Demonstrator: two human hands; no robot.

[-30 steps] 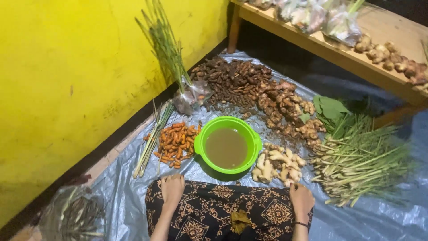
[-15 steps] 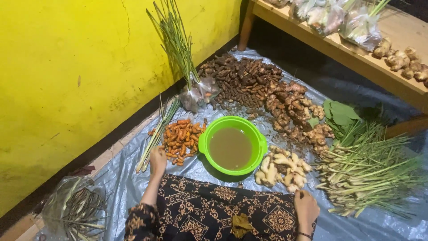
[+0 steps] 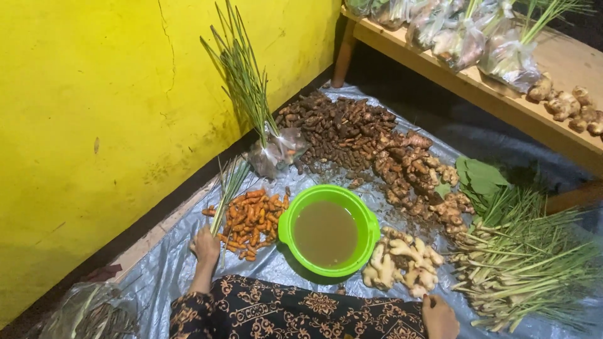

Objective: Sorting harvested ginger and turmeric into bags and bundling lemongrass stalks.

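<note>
Turmeric roots [image 3: 251, 221], orange and heaped on the grey plastic sheet [image 3: 163, 276], lie at lower left of centre in the frame, just above and to the right of the left hand [image 3: 205, 245]. That hand rests at the near edge of the heap, beside a thin bundle of green stalks [image 3: 227, 191] that runs up along the heap's left side; its fingers are curled, but whether they hold a root or a stalk I cannot tell. The right hand [image 3: 438, 317] sits at the bottom right of centre, fingers loosely bent and seemingly empty, just below a pile of pale ginger [image 3: 402, 260] and well apart from the turmeric.

Between the 2 hands, at the bottom edge, is a lap in dark cloth with a tan pattern [image 3: 301, 311]. Above it stands a green plastic basin [image 3: 287, 227] of murky brown water, touching the turmeric heap on its left and the ginger on its right.

Farther up, a broad spread of dark brown roots [image 3: 339, 129] fills the centre, running into lighter knobbly rhizomes [image 3: 421, 176] to the right. A bagged bunch of tall green stalks [image 3: 248, 88] leans against the yellow wall [image 3: 94, 113]. Lemongrass [image 3: 521, 263] lies heaped at lower right, with broad green leaves [image 3: 480, 176] above it. A wooden bench [image 3: 477, 88] at upper right carries plastic bags of greens [image 3: 465, 31] and more ginger [image 3: 565, 100].
</note>
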